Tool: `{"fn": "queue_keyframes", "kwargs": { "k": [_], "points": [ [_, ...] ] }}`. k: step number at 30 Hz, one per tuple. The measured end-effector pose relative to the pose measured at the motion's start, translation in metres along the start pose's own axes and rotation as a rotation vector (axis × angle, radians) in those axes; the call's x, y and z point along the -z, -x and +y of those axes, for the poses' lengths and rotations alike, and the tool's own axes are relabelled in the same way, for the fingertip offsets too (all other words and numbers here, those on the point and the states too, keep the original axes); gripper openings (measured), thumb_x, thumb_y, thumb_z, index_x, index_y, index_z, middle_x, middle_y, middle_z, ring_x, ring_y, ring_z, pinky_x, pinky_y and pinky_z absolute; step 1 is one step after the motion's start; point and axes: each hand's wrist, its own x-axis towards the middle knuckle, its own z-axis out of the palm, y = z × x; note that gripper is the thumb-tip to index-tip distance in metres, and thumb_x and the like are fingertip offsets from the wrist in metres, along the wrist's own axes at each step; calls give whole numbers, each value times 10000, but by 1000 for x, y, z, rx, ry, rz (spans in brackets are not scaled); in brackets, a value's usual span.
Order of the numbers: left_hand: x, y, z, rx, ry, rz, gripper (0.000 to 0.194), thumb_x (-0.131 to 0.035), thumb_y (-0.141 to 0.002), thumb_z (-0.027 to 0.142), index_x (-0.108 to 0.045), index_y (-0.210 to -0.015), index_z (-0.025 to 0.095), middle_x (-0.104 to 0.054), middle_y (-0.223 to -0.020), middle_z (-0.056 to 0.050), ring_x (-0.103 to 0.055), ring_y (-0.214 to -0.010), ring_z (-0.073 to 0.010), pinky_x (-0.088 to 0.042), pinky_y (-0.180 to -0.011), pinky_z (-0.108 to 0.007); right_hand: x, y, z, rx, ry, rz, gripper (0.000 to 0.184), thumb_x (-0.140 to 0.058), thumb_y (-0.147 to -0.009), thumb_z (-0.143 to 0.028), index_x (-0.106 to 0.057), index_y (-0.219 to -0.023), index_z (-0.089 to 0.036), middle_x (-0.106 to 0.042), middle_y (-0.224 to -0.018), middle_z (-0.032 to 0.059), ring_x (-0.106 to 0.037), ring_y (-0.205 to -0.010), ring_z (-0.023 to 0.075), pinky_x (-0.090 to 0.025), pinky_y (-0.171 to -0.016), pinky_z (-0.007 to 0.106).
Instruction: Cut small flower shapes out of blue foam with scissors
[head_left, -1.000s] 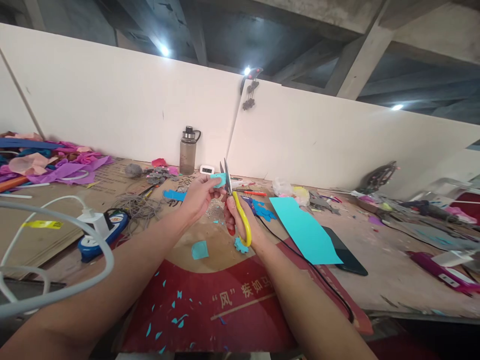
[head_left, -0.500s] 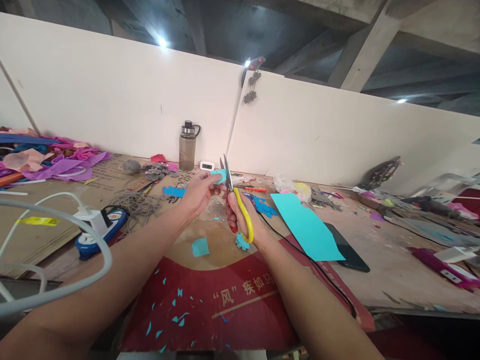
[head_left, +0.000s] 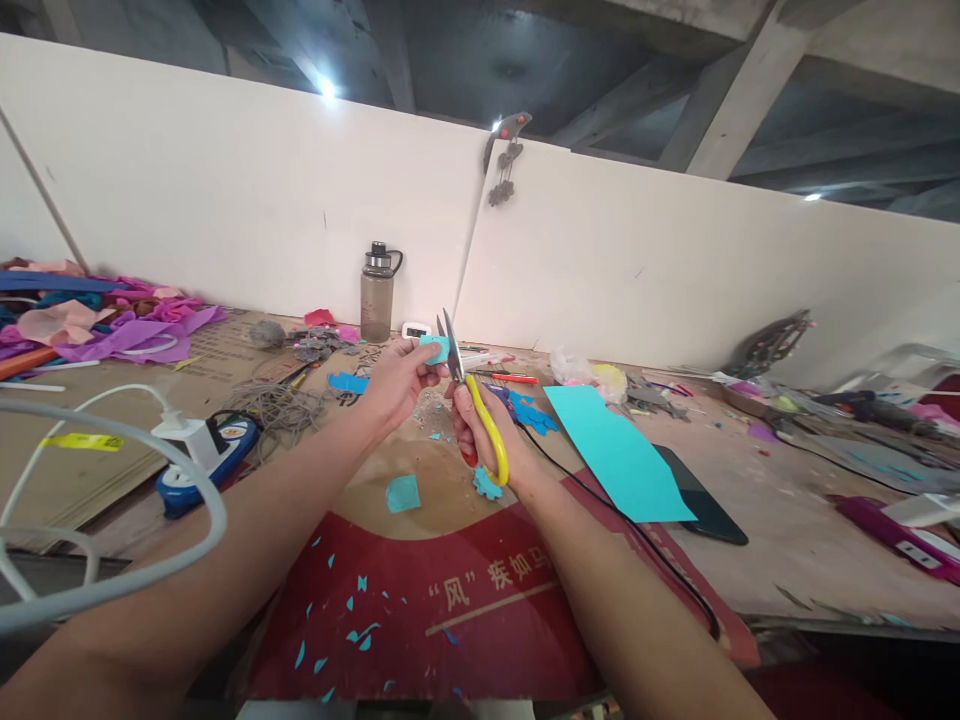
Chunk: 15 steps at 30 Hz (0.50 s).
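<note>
My left hand [head_left: 400, 382] pinches a small turquoise piece of paper or felt [head_left: 434, 348] between thumb and fingers. Yellow-handled scissors [head_left: 491, 435] are gripped in my right hand [head_left: 471, 425], blades pointing up and slightly apart. The turquoise piece lies against the blades' left side. Below the hands, a square turquoise piece [head_left: 403, 493] rests on the red and tan board [head_left: 360, 600]. A scalloped turquoise cutout [head_left: 487, 484] lies under my right wrist. Small turquoise scraps [head_left: 362, 634] are scattered over the red part.
A large turquoise sheet [head_left: 615, 455] overlaps a dark tablet or phone [head_left: 701, 505] on the right. Behind stands a bottle [head_left: 376, 295]. A blue power strip [head_left: 206, 465] with white cables is at left, a magenta one [head_left: 896, 535] at right. Coloured fabric [head_left: 112, 315] is piled far left.
The scissors' blades have shifted slightly left relative to the wall, and the held turquoise piece has tilted a little. Both hands keep their grips. The view has moved very slightly.
</note>
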Motion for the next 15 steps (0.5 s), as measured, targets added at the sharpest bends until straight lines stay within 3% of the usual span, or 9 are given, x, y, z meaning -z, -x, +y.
{"fn": "queue_keyframes", "kwargs": {
  "k": [10,15],
  "points": [
    [1,1,-3,-19,-2,-54,317,-965,-671,250,-669,-725,150,-677,-661,-15,-621,-562,-104,-440,-550,-246,2,-2,4,56,40,-19,563,-568,-943,-815,-501,-997,-259,-427,-696,-68,-415,-506,118,-366,-424,254],
    [-1,2,0,-4,-27,-39,285,-945,-696,231,-672,-716,149,-676,-649,-19,-608,-550,-100,-436,-550,-244,1,-2,5,55,42,-13,570,-602,-923,-822,-492,-966,-264,-428,-706,-62,-400,-517,117,-359,-424,251]
  ]
}}
